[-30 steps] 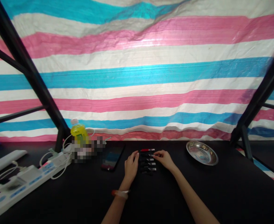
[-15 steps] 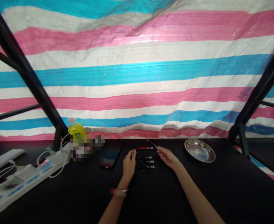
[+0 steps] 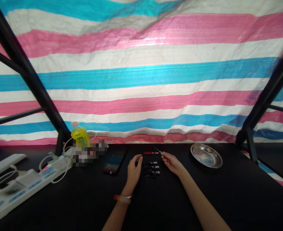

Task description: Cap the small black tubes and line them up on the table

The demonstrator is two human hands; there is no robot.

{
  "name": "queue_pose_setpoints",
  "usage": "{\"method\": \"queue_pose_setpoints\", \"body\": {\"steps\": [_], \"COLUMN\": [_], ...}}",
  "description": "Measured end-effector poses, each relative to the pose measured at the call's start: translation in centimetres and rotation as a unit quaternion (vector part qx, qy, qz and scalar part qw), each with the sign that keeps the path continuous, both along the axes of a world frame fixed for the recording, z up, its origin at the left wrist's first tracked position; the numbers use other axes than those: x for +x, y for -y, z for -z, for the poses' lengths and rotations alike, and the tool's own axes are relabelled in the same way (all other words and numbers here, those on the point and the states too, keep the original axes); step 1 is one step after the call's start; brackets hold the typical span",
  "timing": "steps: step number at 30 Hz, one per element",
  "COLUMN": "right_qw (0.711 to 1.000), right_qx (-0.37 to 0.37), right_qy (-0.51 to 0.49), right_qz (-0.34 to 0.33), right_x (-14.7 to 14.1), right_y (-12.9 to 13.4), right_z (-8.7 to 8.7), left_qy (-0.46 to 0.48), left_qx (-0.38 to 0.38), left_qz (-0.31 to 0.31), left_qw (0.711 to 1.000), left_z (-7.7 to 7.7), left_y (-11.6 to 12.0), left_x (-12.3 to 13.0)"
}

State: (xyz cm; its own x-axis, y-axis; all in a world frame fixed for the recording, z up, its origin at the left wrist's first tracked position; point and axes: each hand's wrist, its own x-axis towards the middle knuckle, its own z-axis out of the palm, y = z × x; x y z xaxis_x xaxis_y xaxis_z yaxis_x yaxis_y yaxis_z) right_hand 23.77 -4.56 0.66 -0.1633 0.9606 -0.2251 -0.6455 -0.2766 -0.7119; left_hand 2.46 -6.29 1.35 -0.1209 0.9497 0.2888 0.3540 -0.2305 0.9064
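My right hand (image 3: 171, 162) pinches a slim dark pen (image 3: 157, 150) with a light section near my fingers; its dark end points up and left. My left hand (image 3: 134, 168) is over the black table (image 3: 160, 202), thumb and fingers apart, with nothing seen between them. Between my hands lie a red marker (image 3: 151, 153) and, nearer to me, several black markers (image 3: 151, 167) in a column, their light ends to the right. A small dark piece (image 3: 152, 177) lies below them, too dim to make out.
A round metal dish (image 3: 206, 156) is at the right. Left of my hands lie a dark phone-like slab (image 3: 115, 160), a yellow bottle (image 3: 80, 136) and a white power strip (image 3: 18, 195) with cables. Black frame bars (image 3: 266, 96) slant at both sides before a striped sheet.
My right hand and the pen have shifted slightly left, towards the red marker. The left hand's thumb and fingers are spread a little more.
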Motion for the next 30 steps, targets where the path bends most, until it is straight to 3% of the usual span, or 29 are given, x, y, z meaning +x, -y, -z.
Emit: {"method": "queue_pose_setpoints", "body": {"steps": [10,19,26,30], "right_qw": [0.990,0.987,0.985,0.985], "right_qx": [0.051,0.061,0.067,0.061], "right_qy": [0.135,0.145,0.148,0.144], "right_qz": [0.009,0.034,0.050,0.066], "right_x": [-1.3,-1.6,-1.8,-1.9], "right_y": [0.7,0.7,0.5,0.3], "right_z": [-0.8,-0.5,-0.3,-0.2], "left_qy": [-0.098,-0.079,-0.062,-0.072], "left_qx": [0.068,0.069,0.061,0.049], "left_qz": [0.056,0.047,0.091,0.075], "left_qw": [0.991,0.993,0.992,0.993], "left_z": [-0.9,-0.6,-0.5,-0.4], "left_y": [1.0,0.8,1.0,1.0], "left_x": [0.6,0.7,0.9,0.9]}}
